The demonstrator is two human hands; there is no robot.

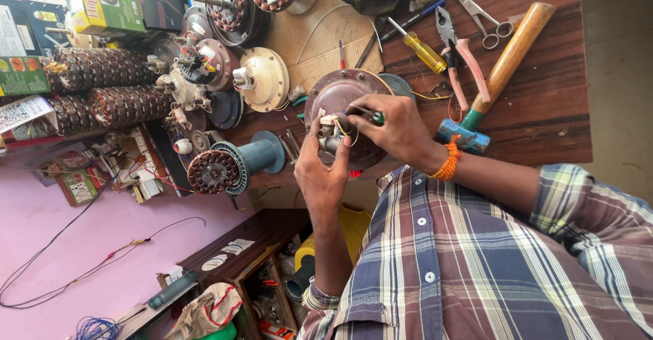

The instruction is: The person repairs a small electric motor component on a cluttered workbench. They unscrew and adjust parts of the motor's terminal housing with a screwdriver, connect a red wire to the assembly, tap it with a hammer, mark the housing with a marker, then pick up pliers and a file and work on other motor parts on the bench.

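**Two hands working at the wiring on a fan motor housing**

The left hand (322, 176) is reaching up against the near rim of the round, reddish-brown motor housing (340, 95). Its fingers are curling closed around a small pale block with wires (328, 130) and pinching it steady. The right hand (401, 132), wearing an orange thread band at the wrist, is gripping a slim tool with a dark-green handle (371, 116). Its fingers are wrapping tightly around the tool, whose working end is pointing toward the left fingertips and is hidden behind them.

The housing is lying on the wooden bench (544, 108), directly under both sets of fingers. Beyond the right knuckles a yellow-handled screwdriver (422, 51), pink-handled pliers (459, 57) and scissors (486, 20) are lying close together. A wooden-handled hammer (507, 64) is resting just past the right wrist.

What may go wrong – the tool tip is working very near the left fingertips, so a slip under pressure could jab them or nick the thin wires. The housing is sitting close to the bench edge, and a hard push could tip it off. The pale block could also twist loose if the pinch is easing.
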